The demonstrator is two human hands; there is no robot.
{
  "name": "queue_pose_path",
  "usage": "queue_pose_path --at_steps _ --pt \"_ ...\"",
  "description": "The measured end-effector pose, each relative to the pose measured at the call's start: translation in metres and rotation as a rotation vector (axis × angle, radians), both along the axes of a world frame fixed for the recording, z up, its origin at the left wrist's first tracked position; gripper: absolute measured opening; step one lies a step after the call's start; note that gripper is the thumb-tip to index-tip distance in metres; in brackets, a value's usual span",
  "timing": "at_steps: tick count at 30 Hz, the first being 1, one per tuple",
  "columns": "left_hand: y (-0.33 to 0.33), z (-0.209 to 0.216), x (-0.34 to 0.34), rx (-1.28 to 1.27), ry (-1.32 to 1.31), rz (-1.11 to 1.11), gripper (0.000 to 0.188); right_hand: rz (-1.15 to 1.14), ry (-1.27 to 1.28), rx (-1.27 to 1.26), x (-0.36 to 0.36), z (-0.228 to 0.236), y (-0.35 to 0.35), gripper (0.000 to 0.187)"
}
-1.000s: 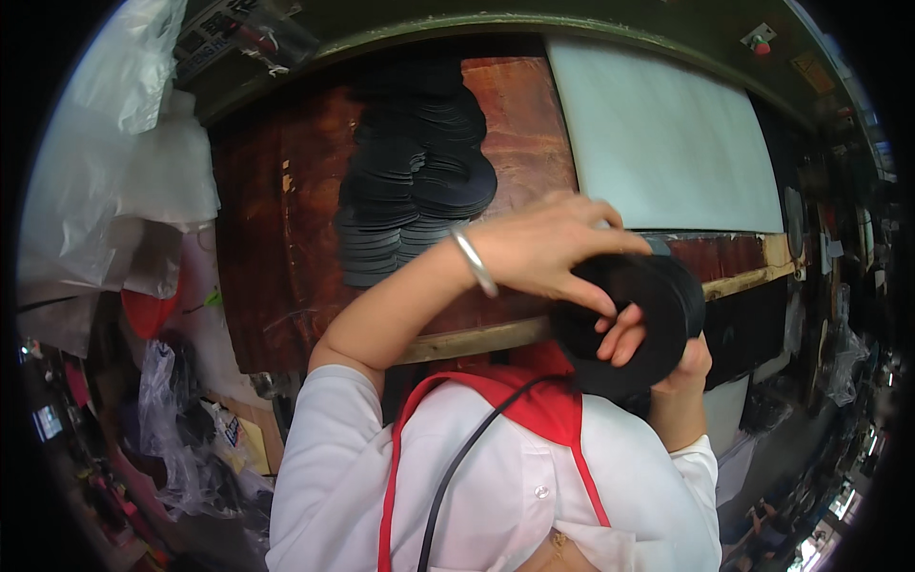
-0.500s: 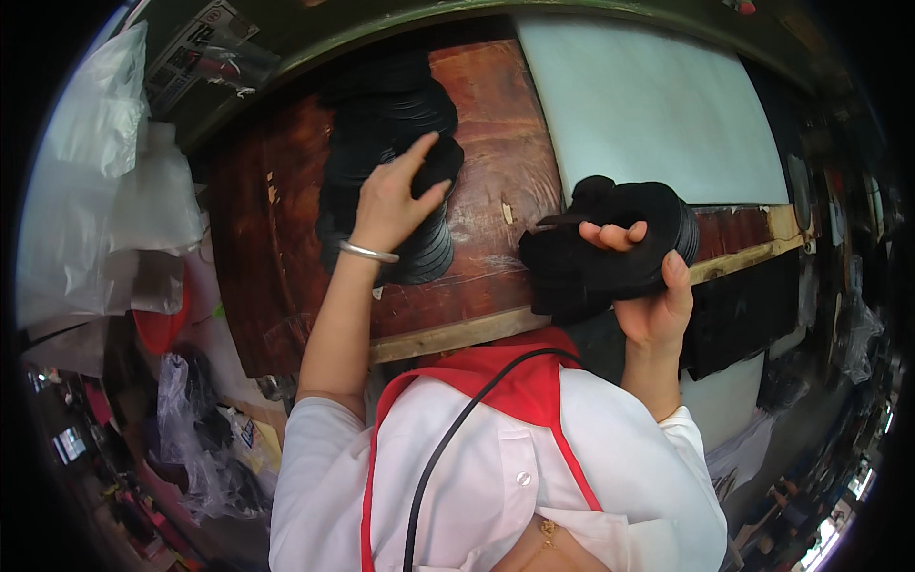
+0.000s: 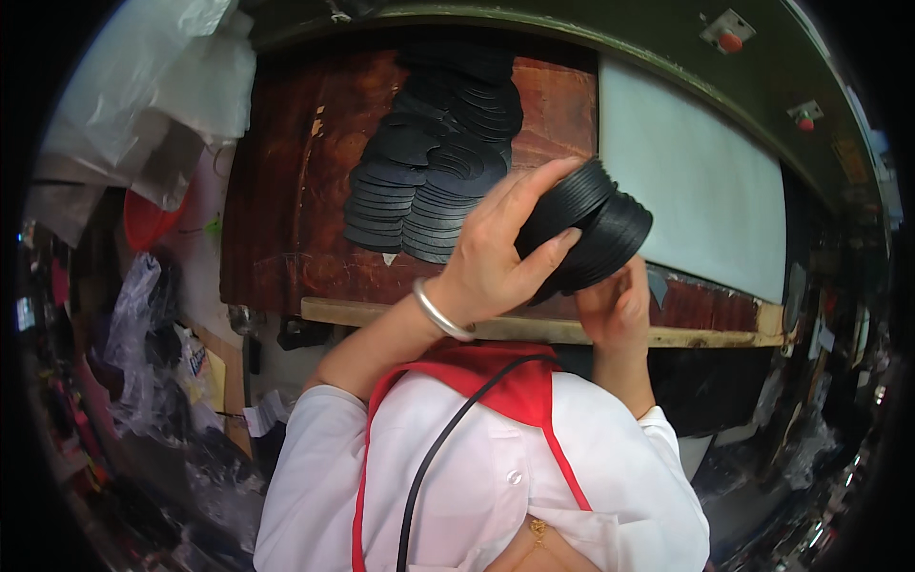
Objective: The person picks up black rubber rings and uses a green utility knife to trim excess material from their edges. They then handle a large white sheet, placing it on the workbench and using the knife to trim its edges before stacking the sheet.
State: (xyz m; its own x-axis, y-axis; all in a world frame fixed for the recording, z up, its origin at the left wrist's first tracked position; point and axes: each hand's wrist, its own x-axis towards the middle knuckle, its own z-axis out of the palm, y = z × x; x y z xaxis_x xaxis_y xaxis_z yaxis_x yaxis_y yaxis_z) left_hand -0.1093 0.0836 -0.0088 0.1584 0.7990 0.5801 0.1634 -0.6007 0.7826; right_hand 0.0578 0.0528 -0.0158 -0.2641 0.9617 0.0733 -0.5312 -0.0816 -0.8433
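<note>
A thick stack of flat black pieces (image 3: pixel 615 234) with rounded ends is held up in front of me, over the front edge of the bench. My left hand (image 3: pixel 496 253), with a silver bangle at the wrist, grips it from the left, fingers over the top and thumb along the near side. My right hand (image 3: pixel 618 307) is curled against its lower right side; the stack hides part of those fingers. More black pieces of this kind (image 3: pixel 429 176) lie overlapped in fanned rows on the reddish-brown wooden bench top (image 3: pixel 286 219), left of the held stack.
A pale white board (image 3: pixel 696 172) covers the right part of the bench. Along the front runs a light wooden edge (image 3: pixel 381 315). Clear plastic bags (image 3: pixel 181 86) hang at the left, above a red container (image 3: pixel 157 219). Red buttons (image 3: pixel 730 42) sit on the green frame behind.
My left hand has left the fanned rows and moved right onto the stack. The stack, earlier in my right hand alone, is now tilted up between both hands. The view has shifted.
</note>
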Motion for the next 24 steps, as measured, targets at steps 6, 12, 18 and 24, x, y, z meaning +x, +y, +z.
queue_pose_path --at_steps 6,12,18,24 --pt "-0.027 -0.008 -0.001 0.095 -0.257 0.082 0.060 0.322 -0.149 0.232 -0.006 -0.003 0.005 0.116" --pt "-0.045 -0.015 -0.033 0.127 0.260 0.594 0.073 0.498 0.008 0.129 -0.043 -0.010 0.019 0.123" --pt "-0.066 -0.009 -0.063 0.131 0.162 0.673 0.096 0.625 0.190 0.163 -0.094 0.009 0.014 0.127" --pt "-0.093 0.006 -0.120 0.531 0.023 0.710 0.087 0.655 0.242 0.208 -0.143 0.023 -0.008 0.132"
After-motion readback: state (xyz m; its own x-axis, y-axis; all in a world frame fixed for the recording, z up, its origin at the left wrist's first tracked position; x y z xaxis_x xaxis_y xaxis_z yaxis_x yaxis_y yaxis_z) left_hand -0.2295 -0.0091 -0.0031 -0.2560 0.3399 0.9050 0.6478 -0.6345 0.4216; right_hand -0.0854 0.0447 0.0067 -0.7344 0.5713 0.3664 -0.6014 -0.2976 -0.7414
